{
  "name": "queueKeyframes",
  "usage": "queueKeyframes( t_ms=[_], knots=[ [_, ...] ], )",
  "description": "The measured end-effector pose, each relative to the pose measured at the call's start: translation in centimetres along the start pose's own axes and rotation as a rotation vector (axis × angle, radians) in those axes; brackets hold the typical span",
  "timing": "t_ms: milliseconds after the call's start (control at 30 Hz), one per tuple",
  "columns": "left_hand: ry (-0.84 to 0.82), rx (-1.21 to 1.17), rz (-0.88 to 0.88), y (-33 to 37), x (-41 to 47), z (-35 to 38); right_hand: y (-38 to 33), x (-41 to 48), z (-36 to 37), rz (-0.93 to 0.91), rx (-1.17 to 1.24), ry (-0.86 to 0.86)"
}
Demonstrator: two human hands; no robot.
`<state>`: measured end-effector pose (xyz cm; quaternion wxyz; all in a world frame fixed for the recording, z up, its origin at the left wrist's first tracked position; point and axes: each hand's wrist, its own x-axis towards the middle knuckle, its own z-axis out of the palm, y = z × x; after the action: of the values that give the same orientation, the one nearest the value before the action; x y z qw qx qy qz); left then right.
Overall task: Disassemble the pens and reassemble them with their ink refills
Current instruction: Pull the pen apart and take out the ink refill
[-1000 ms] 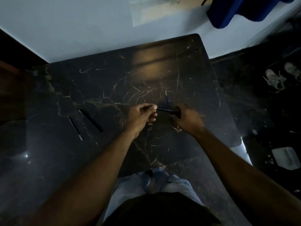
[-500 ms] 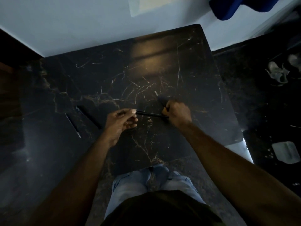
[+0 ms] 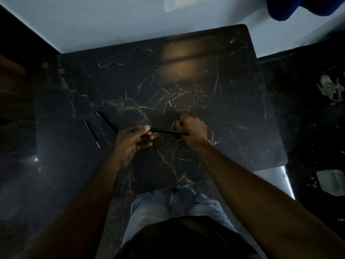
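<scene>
On the black marble table my left hand pinches the left end of a black pen barrel, which lies level and reaches across to my right wrist. My right hand is closed in a fist on a thin ink refill; the refill sticks out up and to the left, its pale tip over the tabletop. At the left of the table lie a second black pen barrel and, beside it, a second thin refill, both untouched. The barrel's left end is hidden in my fingers.
The table's near edge runs just above my knees in blue jeans. A white wall stands behind the table, with blue cloth at the top right. On the dark floor at the right lie a shoe and a pale flat object.
My right hand let go of the barrel's end, reached to the refill lying on the table and closed on it. My left hand drew the barrel a little to the left.
</scene>
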<state>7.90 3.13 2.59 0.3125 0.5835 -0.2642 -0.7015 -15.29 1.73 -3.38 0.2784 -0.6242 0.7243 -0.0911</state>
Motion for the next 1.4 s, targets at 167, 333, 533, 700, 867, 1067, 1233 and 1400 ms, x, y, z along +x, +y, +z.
queueKeyframes(
  t_ms=[167, 333, 533, 700, 867, 1067, 1233, 1400],
  knots=[
    [-0.01, -0.004, 0.014, -0.1, 0.0, 0.2, 0.5, 0.1, 0.4, -0.018, 0.017, 0.021],
    [0.0, 0.0, 0.029, -0.2, 0.1, 0.7, 0.8, 0.3, 0.1, -0.017, 0.043, 0.004],
    [0.023, -0.034, 0.053, -0.1, 0.3, 1.9, 2.2, -0.6, -2.2, 0.149, 0.425, 0.087],
    [0.06, -0.095, 0.07, -0.3, 0.3, 4.2, 2.7, -3.2, -5.6, 0.231, 1.103, -0.092],
    [0.038, -0.059, 0.134, -0.2, -0.1, 8.0, 0.2, -5.4, -6.9, 0.127, 1.43, -0.178],
    [0.031, -0.058, 0.205, 1.1, -0.5, 11.4, -1.8, -5.2, -8.5, 0.169, 1.466, 0.126],
    [0.015, -0.004, 0.389, 3.1, -1.4, 13.3, -2.3, -5.5, -11.1, 0.083, 1.538, 0.227],
    [0.026, -0.024, 0.567, 4.6, -2.3, 15.3, -2.9, -5.0, -13.0, 0.078, 1.666, 0.323]
  ],
)
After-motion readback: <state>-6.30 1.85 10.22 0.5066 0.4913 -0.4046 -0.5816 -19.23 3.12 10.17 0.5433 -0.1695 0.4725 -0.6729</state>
